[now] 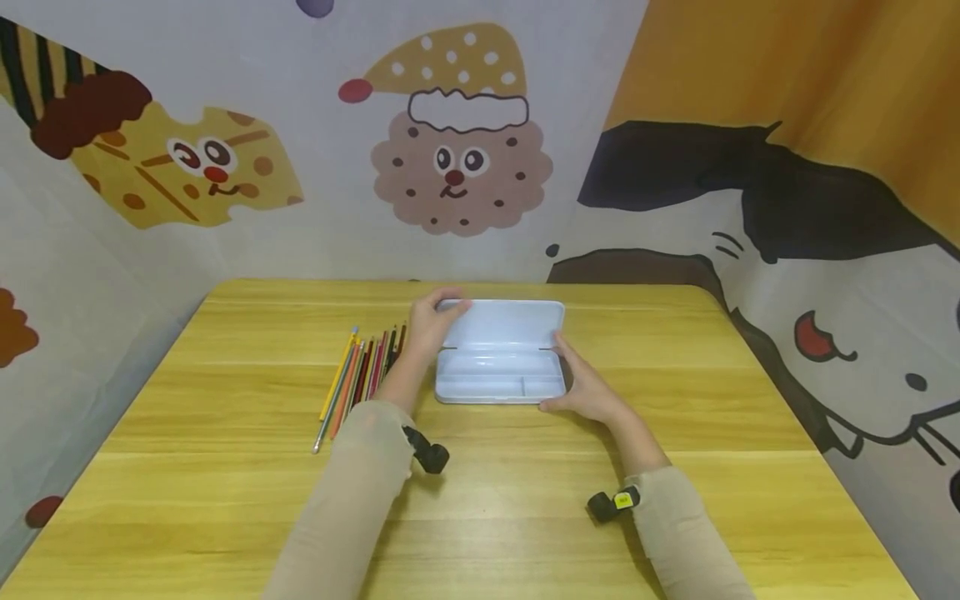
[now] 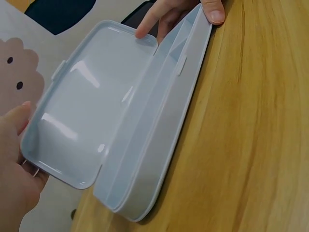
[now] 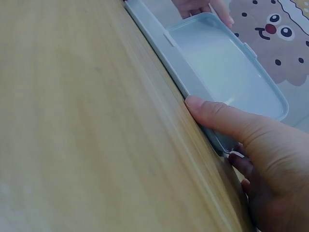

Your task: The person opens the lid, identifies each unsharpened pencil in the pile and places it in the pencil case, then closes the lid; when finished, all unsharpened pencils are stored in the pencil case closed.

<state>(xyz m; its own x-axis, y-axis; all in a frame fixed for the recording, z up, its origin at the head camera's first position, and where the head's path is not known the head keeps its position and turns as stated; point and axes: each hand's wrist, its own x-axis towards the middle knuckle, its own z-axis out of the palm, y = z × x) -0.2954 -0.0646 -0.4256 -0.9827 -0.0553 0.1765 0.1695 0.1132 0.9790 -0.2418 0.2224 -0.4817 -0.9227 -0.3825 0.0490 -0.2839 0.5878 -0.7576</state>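
Note:
A pale blue-white pencil case (image 1: 498, 389) lies open on the table. Its raised lid (image 1: 510, 323) leans back, and small dividers split the tray inside. My left hand (image 1: 431, 327) holds the lid at its left end, thumb along the edge and fingers partly hidden behind it. At the opposite end, my right hand (image 1: 590, 390) grips the base, with the thumb (image 3: 217, 115) on the front side and the other fingers around the corner. In the left wrist view, one right fingertip also touches the lid's corner. No pencils show inside the tray.
Several colored pencils (image 1: 352, 379) lie in a loose bunch left of the case, partly hidden by my left forearm. The wooden table (image 1: 495, 517) reaches back to a wall covering (image 1: 322, 242) printed with cartoon figures.

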